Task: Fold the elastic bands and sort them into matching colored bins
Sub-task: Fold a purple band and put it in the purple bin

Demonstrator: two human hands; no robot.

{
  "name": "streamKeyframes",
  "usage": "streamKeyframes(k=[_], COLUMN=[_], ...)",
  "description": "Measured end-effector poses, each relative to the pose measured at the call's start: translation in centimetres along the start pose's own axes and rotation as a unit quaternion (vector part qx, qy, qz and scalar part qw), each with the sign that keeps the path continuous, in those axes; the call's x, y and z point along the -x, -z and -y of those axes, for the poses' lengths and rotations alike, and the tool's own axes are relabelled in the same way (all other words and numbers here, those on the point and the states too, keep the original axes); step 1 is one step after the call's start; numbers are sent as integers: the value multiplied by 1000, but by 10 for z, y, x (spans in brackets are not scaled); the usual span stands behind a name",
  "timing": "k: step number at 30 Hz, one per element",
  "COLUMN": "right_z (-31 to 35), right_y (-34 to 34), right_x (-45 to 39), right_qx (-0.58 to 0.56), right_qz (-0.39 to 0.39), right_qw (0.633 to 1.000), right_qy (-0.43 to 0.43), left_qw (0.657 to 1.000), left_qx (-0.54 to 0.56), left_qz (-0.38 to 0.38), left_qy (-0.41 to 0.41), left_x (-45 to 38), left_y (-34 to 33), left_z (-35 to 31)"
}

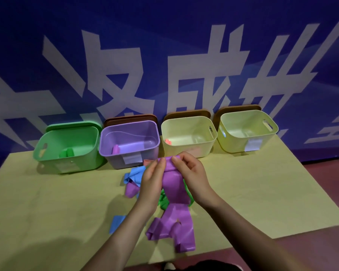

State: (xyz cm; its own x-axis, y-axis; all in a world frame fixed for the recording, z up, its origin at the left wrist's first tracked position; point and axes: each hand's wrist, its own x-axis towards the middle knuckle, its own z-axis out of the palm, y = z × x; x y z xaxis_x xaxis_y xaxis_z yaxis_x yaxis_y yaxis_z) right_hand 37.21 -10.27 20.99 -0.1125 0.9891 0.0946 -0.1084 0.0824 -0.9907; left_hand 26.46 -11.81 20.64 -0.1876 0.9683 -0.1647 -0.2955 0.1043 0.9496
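Observation:
A long purple elastic band point(172, 216) hangs from both my hands over the yellow mat point(252, 192). My left hand point(152, 180) pinches its top edge from the left, and my right hand point(190, 173) pinches it from the right. Under the hands lies a heap with a blue band point(134, 174), another purple band point(131, 190) and a green band point(163, 202). A blue end point(115, 223) lies flat further forward. Behind stand a green bin point(67, 161) holding a green roll, a purple bin point(110, 153) holding a purple roll, and two cream bins point(186, 151) point(247, 141). A pink roll point(168, 142) sits in the nearer cream bin.
A blue wall with large white characters rises right behind the bins. Brown lids point(130, 118) lean behind three of the bins and a green lid behind the green one. The mat ends at a reddish floor point(325, 173) on the right and in front.

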Motion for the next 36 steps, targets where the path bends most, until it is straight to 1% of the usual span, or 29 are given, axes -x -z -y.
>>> streamKeyframes(k=[3, 5, 8, 11, 13, 15, 17, 21, 26, 28, 31, 33, 36], right_z=[-2, 0, 5, 7, 9, 11, 13, 14, 6, 5, 2, 0, -1], right_y=[10, 20, 39, 58, 67, 72, 75, 80, 86, 87, 90, 90, 87], right_x=[-3, -5, -8, -15, -21, -27, -33, -44, -55, -60, -66, -67, -67], right_qx=[15, 21, 9, 6, 10, 7, 13, 43, 112, 144, 210, 248, 267], right_qz=[-19, -10, 34, 74, 80, 76, 77, 95, 108, 111, 119, 134, 159], right_qw=[1000, 1000, 999, 997, 996, 997, 997, 994, 984, 977, 958, 942, 927], right_qy=[-8, -9, -17, -29, -24, -14, 5, 37, 84, 110, 156, 182, 210], left_qw=[999, 998, 989, 980, 986, 998, 998, 996, 991, 989, 991, 994, 997], left_qx=[-28, -56, -138, -178, -144, -36, 47, 57, 100, 111, 93, 62, 13], left_qz=[15, -3, -49, -54, -54, -51, -43, -48, -80, -85, -72, -61, -54], left_qy=[8, 5, -25, -75, -70, -22, 24, 50, 32, 38, 63, 60, 46], left_x=[-4, -6, -5, -7, -9, -11, -13, -16, -19, -22, -26, -28, -28], left_y=[-4, -12, -32, -44, -50, -58, -65, -69, -68, -69, -67, -62, -54], left_z=[4, 5, 4, 6, 7, 6, 4, 6, 9, 8, 5, 6, 7])
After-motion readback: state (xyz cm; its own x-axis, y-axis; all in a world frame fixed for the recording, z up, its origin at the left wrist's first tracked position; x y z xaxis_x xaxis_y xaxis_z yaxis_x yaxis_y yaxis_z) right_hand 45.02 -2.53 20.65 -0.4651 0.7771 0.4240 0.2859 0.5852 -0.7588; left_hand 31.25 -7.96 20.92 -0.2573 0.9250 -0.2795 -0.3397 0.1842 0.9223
